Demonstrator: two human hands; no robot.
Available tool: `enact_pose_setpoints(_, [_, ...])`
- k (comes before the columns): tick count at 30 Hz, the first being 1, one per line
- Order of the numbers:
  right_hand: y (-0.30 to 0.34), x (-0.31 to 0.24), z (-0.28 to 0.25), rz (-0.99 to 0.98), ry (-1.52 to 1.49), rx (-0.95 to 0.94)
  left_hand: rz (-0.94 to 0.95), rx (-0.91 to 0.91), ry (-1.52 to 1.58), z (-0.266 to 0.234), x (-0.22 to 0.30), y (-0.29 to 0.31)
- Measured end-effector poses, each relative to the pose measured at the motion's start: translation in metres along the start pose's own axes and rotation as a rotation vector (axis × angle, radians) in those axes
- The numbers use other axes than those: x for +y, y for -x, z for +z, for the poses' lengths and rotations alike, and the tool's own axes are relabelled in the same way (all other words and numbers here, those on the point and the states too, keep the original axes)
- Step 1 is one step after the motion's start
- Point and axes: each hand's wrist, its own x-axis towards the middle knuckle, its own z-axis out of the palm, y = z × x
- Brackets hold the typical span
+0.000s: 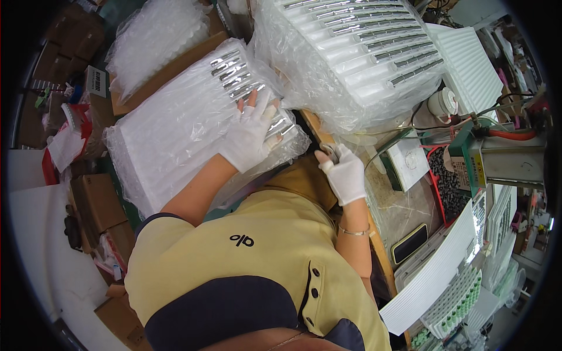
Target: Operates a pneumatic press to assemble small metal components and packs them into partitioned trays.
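Note:
My left hand [250, 136], in a white glove with bare fingertips, lies with fingers spread over a row of shiny silver tubes [233, 75]. These tubes sit along one end of a white foam tray [170, 126] wrapped in clear plastic. Whether the hand grips any tube is not visible; its fingers look stretched out. My right hand [346, 178], gloved the same way, is closed near the wooden table edge. Between its thumb and fingers shows a small shiny metal piece [331, 153], partly hidden, its kind unclear.
A larger plastic-wrapped tray [351, 52] holds many rows of silver tubes. On the bench are a phone [409, 244], a red bin of dark small parts [442, 181], a white-and-green box [405, 161] and a green machine [465, 164]. Cardboard boxes [96, 205] stand at left.

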Motion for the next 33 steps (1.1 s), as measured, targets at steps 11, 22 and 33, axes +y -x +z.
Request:
enact_pose_setpoints(11, [0.060, 0.036, -0.059, 0.101, -0.012, 0.065, -0.029, -0.146, -0.257, 0.018, 0.010, -0.009])
enact_pose_setpoints(22, [0.083, 0.064, -0.108, 0.091, -0.132, 0.300, -0.654, 0.371, 0.127, 0.039, -0.122, -0.087])
enact_pose_setpoints(33, [0.122, 0.109, -0.197, 0.488, 0.023, 0.797, 0.013, 0.675, 0.426, -0.045, 0.021, -0.157])
